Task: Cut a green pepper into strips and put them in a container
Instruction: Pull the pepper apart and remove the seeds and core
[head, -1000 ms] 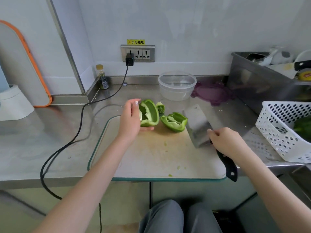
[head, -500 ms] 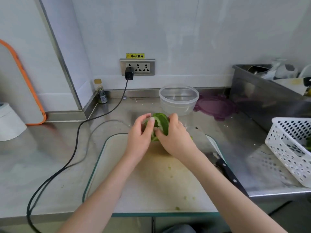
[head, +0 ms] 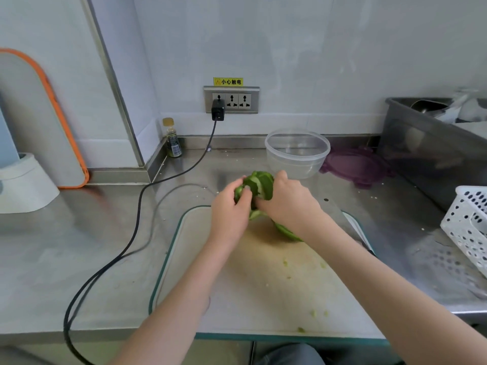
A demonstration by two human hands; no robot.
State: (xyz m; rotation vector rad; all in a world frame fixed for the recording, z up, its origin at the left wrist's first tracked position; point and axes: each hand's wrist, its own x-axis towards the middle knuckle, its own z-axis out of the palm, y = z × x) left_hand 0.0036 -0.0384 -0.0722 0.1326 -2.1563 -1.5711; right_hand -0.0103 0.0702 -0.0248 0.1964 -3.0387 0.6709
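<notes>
A green pepper half (head: pixel 259 184) is held upright above the far edge of the cutting board (head: pixel 263 280). My left hand (head: pixel 229 209) grips its left side and my right hand (head: pixel 288 204) grips its right side, fingers dug into the inside. The other pepper half (head: pixel 286 231) lies on the board, mostly hidden under my right wrist. A clear round plastic container (head: pixel 297 151) stands just behind the hands. The knife lies at the board's right edge, almost wholly hidden by my right forearm.
A purple lid (head: pixel 355 165) lies right of the container. A white perforated basket (head: pixel 471 227) sits at the right edge, a grey tub (head: pixel 427 151) behind it. A black cable (head: pixel 126 248) runs from the wall socket (head: pixel 231 100) across the steel counter. A small bottle (head: pixel 172 138) stands in the corner.
One second ago my right hand held the knife; it has laid it at the board's right edge and joined the left hand on the pepper half, which is now lifted.
</notes>
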